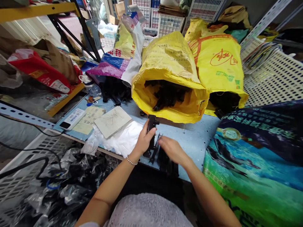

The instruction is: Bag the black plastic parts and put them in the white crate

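My left hand (145,140) is closed around a long black plastic part (152,122), held upright above the front of the blue worktable (194,134). My right hand (174,149) is just to the right, its fingers curled together at a thin black strip (155,151) with a hooked top end. The fingertips partly hide where they meet that strip. Below my right hand, more black plastic parts (167,164) lie at the table's front edge. Straight behind my hands, a yellow woven sack (170,66) lies with its mouth towards me, black parts inside it.
Another yellow sack (220,69) and a purple-and-white sack (113,67) also hold black parts. Left are a grey tile (113,121), white plastic bags (124,138) and a white handheld device (73,119). A green-blue sack (255,170) stands right; a crate (26,176) of bagged parts sits lower left.
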Demonstrator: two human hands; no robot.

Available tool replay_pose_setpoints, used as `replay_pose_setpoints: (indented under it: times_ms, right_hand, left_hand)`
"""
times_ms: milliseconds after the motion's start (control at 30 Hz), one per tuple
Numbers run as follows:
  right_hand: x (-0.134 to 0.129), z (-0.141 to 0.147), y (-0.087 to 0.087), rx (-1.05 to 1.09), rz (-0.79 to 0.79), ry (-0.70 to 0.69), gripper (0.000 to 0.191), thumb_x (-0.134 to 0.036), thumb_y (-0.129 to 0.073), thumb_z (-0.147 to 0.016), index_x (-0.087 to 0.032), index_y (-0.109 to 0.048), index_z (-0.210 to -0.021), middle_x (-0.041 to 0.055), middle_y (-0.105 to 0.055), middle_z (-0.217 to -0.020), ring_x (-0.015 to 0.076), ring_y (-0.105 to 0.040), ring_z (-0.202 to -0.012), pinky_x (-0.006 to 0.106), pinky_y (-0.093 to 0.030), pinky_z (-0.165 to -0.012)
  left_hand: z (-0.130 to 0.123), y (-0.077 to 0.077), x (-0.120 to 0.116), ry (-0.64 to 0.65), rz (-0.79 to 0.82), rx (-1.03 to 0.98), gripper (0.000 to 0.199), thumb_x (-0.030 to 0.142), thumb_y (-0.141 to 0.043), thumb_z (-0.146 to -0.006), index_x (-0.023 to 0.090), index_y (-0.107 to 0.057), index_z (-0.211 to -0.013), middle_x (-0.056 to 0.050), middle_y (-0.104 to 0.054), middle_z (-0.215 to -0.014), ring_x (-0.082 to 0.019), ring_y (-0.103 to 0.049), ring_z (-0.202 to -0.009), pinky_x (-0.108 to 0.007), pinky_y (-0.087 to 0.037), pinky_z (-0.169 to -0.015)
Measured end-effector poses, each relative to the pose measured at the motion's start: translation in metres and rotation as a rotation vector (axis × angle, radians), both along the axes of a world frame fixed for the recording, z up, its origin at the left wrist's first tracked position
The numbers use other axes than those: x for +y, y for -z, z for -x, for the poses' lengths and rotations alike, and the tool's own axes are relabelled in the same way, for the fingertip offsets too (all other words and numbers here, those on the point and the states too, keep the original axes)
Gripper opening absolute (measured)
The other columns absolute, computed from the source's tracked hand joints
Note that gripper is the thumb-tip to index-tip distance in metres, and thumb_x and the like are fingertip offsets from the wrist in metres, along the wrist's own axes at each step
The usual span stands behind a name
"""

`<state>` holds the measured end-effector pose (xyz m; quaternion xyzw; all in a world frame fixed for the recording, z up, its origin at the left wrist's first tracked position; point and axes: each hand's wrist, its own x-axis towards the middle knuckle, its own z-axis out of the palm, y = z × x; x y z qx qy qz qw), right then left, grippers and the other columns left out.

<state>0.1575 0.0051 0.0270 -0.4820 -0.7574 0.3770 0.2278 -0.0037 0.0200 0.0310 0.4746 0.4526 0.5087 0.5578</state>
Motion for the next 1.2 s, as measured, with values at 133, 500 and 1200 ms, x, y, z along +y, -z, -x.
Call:
replay_pose_setpoints:
  times_ms: [133,500,1200]
  right_hand:
    - [-0.032,0.008,0.018,-0.179,-0.131,-0.008,0.035,-0.045,-0.032,-0.101,-0.021,-0.055,-0.088,0.0081,-0.063,-0.086,0.0215,-0.058,-0.079,0.032,-0.041,-0.071]
    - [0.183,-0.023,-0.024,-0.088,-0.181,0.762,0.063,-0.051,-0.058,-0.086,-0.012,-0.044,-0.134,0.0227,-0.056,-0.121,0.0337,-0.057,-0.106,0.043,-0.043,-0.085]
    - [-0.031,-0.043,-0.005,0.341,0.180,0.150,0.045,-0.056,-0.033,-0.097,-0.024,-0.059,-0.115,0.0089,-0.065,-0.100,0.0235,-0.061,-0.086,0.036,-0.051,-0.072]
  left_hand:
    - [0.000,0.003,0.011,0.014,0.033,-0.032,0.041,0.049,-0.055,-0.090,0.021,-0.057,-0.120,-0.005,-0.063,-0.097,-0.014,-0.060,-0.074,-0.027,-0.051,-0.070]
    - [0.008,0.090,-0.012,-0.069,-0.086,0.771,0.037,0.038,-0.047,-0.094,0.021,-0.061,-0.124,-0.012,-0.064,-0.108,-0.030,-0.056,-0.106,-0.047,-0.042,-0.097]
    - [-0.038,-0.010,-0.011,0.051,0.275,-0.453,0.060,0.050,-0.066,-0.084,0.027,-0.043,-0.134,-0.003,-0.061,-0.100,-0.014,-0.064,-0.074,-0.026,-0.053,-0.061]
